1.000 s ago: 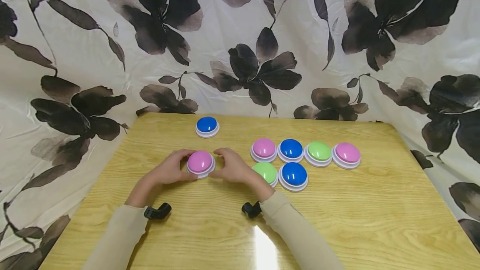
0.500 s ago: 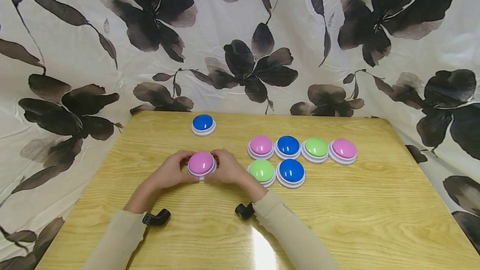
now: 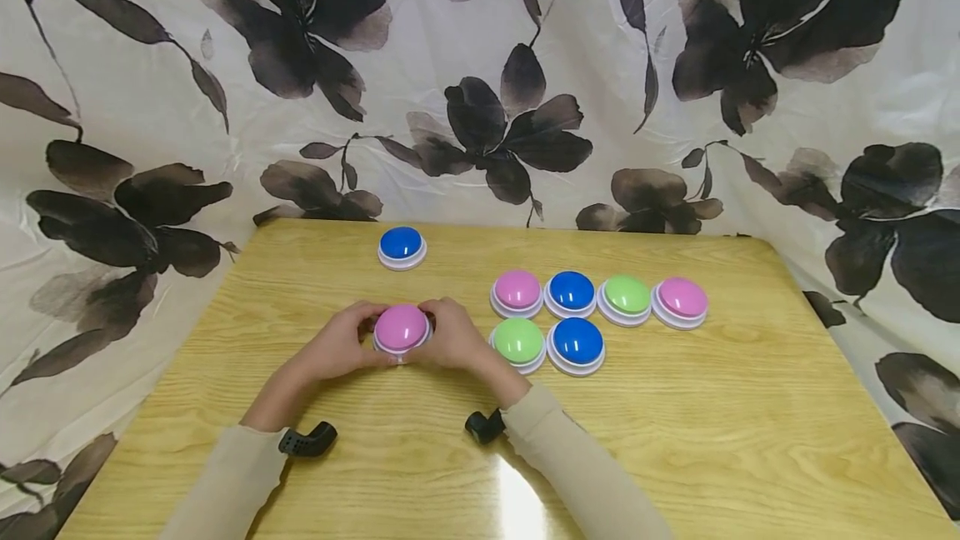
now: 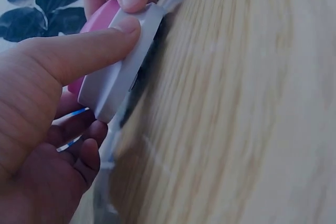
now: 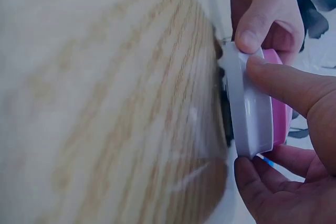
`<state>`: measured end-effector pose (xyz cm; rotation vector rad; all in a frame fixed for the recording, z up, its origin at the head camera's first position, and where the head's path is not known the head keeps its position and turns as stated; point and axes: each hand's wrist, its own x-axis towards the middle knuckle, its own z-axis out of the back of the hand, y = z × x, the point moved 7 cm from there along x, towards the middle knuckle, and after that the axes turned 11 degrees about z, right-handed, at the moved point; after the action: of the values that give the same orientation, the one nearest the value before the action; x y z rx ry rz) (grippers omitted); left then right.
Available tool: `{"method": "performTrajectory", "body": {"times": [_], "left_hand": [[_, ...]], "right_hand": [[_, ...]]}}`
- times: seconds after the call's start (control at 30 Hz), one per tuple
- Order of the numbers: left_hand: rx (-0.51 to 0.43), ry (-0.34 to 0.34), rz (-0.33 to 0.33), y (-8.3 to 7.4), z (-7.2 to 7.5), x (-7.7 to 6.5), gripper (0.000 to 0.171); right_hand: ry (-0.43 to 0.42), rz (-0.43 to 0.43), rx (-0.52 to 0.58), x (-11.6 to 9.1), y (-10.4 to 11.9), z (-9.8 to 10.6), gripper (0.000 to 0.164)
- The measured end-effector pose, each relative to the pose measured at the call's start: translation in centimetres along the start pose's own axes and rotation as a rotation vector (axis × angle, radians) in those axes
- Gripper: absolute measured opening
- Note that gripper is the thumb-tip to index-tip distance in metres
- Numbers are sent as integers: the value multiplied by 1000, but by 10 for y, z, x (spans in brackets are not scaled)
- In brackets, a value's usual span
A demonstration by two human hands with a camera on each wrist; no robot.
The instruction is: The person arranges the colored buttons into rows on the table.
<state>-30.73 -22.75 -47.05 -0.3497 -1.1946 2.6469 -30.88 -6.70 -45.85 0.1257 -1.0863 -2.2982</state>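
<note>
A pink push button (image 3: 401,328) with a white round base is held between my two hands, left of the table's middle. My left hand (image 3: 345,343) grips the left side of its base, thumb in front and fingers behind. From the other side, my right hand (image 3: 455,337) grips the same base in the same way. In the left wrist view, both thumbs press the white base (image 4: 118,72) close together. The right wrist view shows a dark shadowed strip between the base (image 5: 252,103) and the wood; whether they touch is unclear.
A blue button (image 3: 401,245) stands behind the hands. To the right, a back row holds pink (image 3: 517,290), blue (image 3: 572,292), green (image 3: 627,296) and pink (image 3: 680,298) buttons. Green (image 3: 517,342) and blue (image 3: 577,342) ones sit before it. A floral cloth (image 3: 420,48) hangs behind the table (image 3: 712,423).
My right hand has closed in on the pink button, its fingers apart from it at first and now against its base. The view has shifted slightly; the other buttons stay put.
</note>
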Motion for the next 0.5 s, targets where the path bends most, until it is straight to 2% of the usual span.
{"method": "performTrajectory", "body": {"times": [0.17,0.37,0.5], "left_hand": [[23,-7,-18,-12,-1,-4,77],[69,-31,-69,-35,-4,-3,74],[72,-30,-67,-49,-8,-3,75]], "right_hand": [[-18,20,14,-9,5,11,75],[-35,36,21,-21,9,29,74],[-39,43,16,-29,8,39,72]]}}
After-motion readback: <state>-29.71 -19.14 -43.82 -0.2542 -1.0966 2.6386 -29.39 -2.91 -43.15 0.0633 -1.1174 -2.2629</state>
